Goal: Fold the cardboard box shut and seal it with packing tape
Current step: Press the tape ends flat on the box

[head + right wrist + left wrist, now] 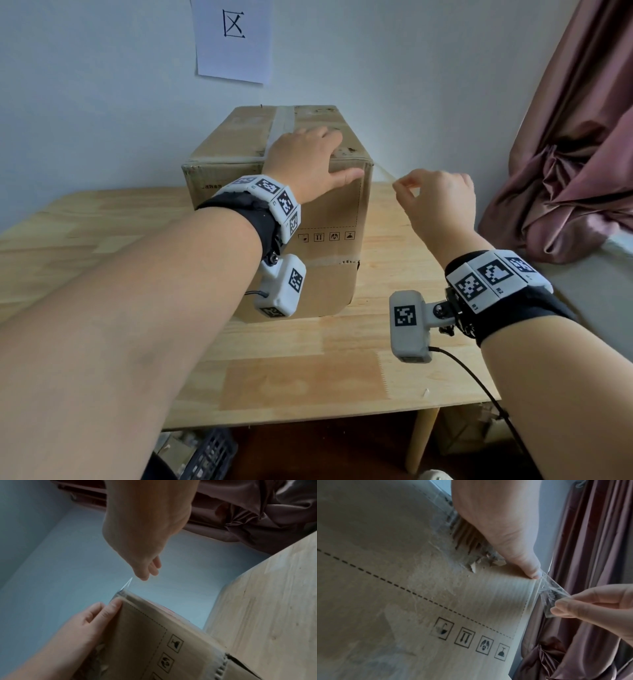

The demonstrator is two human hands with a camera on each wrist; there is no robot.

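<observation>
A brown cardboard box (329,212) stands with its flaps shut on the wooden table, and a pale tape strip (284,120) runs along its top seam. My left hand (308,154) lies flat on the box's top near the front right corner, its thumb (527,566) pressed against the front face. A short strip of clear tape (554,589) stretches off that upper corner to the right. My right hand (402,190) hovers just right of the box and pinches the tape's free end between thumb and fingertips (570,607). No tape roll is in view.
The box sits at the back of the table (308,370), close to the wall. A pink curtain (565,154) hangs to the right, and a paper sheet (233,37) is stuck on the wall. A black crate (212,455) lies under the table's front edge.
</observation>
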